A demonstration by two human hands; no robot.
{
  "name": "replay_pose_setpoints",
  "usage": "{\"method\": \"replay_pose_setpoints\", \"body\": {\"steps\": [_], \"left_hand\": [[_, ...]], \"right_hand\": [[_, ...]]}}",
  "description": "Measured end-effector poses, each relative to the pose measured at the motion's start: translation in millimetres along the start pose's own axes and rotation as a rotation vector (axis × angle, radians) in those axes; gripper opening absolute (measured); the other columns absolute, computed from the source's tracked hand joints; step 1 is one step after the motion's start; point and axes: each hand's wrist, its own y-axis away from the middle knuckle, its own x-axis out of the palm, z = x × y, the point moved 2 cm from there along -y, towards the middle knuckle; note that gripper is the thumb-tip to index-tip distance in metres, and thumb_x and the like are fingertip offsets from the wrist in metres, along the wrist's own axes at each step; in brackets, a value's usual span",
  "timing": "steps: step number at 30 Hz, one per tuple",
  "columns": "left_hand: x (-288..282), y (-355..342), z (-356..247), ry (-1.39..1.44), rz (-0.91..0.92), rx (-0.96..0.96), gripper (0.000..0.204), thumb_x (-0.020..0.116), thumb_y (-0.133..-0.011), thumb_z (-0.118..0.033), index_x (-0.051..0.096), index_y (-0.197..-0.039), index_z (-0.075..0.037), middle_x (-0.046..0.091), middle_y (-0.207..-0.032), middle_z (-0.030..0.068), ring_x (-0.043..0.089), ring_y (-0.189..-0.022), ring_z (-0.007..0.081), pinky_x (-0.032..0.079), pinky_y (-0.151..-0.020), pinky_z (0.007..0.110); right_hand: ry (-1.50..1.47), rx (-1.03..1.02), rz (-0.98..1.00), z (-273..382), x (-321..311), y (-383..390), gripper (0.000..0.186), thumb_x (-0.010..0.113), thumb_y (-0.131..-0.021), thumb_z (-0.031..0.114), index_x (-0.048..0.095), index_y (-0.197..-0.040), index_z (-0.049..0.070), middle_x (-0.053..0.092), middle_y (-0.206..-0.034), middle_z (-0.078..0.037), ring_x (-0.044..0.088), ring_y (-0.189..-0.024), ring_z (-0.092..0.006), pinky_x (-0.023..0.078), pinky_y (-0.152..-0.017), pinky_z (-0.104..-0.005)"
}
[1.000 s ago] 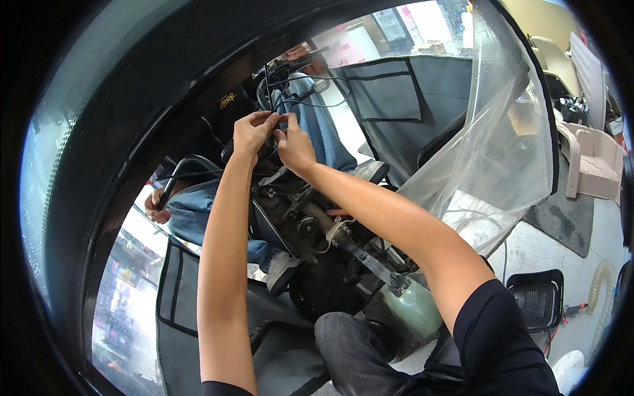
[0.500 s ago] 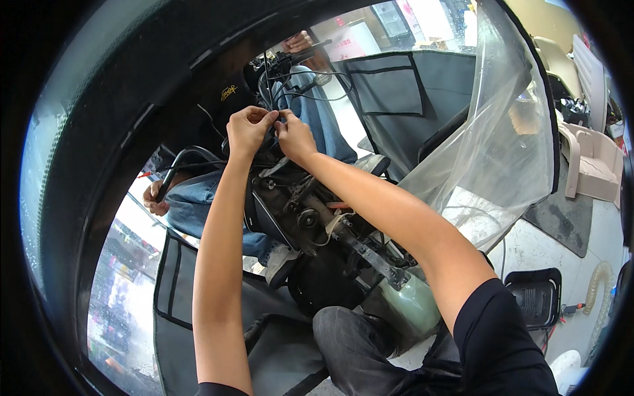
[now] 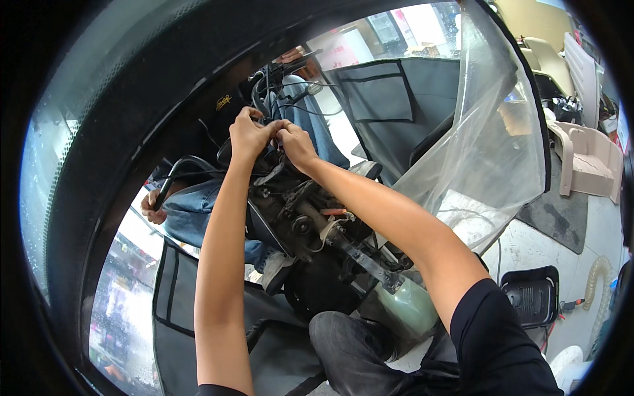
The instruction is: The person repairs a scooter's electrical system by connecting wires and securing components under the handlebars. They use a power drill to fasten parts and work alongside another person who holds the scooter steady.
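Note:
My left hand [image 3: 249, 135] and my right hand [image 3: 297, 148] meet with pinched fingers high in the middle of the head view, at a bundle of black cables [image 3: 284, 105]; what they hold is too small and hidden to make out. Just above are dark handlebar fittings [image 3: 267, 76]. Beneath my forearms lies an exposed vehicle front assembly with a round fitting [image 3: 302, 226], a metal bracket [image 3: 363, 261], wiring and a pale green translucent part [image 3: 406, 307].
A co-worker's hand [image 3: 153, 206] grips a black tube at left; their jean-clad leg [image 3: 191, 211] is alongside. Another hand [image 3: 290, 54] shows at top. Around are grey fabric panels [image 3: 373, 96], clear plastic sheeting [image 3: 489, 165], a black tray [image 3: 528, 297] and a beige plastic piece [image 3: 591, 171].
My joined fingers have dropped slightly, with the right fingertips bending lower under my left thumb. The view has shifted a little.

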Motion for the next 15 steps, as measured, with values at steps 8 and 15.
{"method": "replay_pose_setpoints", "body": {"steps": [8, 15], "left_hand": [[22, 13, 21, -0.038, -0.119, 0.058, 0.039, 0.084, -0.079, -0.028, 0.072, -0.1, 0.003, 0.071, -0.076, 0.0161, 0.071, -0.071, 0.0271, 0.054, -0.069, 0.035], [22, 13, 38, 0.291, -0.016, 0.133, 0.023, 0.068, -0.092, -0.006, 0.065, -0.111, 0.006, 0.073, -0.086, 0.0171, 0.072, -0.074, 0.0257, 0.056, -0.068, 0.034]], "right_hand": [[0.039, 0.023, 0.03, 13, -6, -1, 0.033, 0.049, -0.098, 0.028, 0.067, -0.113, 0.005, 0.07, -0.091, -0.011, 0.065, -0.073, -0.0166, 0.048, -0.062, -0.0332], [0.123, -0.025, -0.021, 12, 2, -1, 0.034, 0.055, -0.102, 0.033, 0.065, -0.116, 0.004, 0.073, -0.095, -0.014, 0.064, -0.074, -0.0232, 0.049, -0.067, -0.0367]]}}
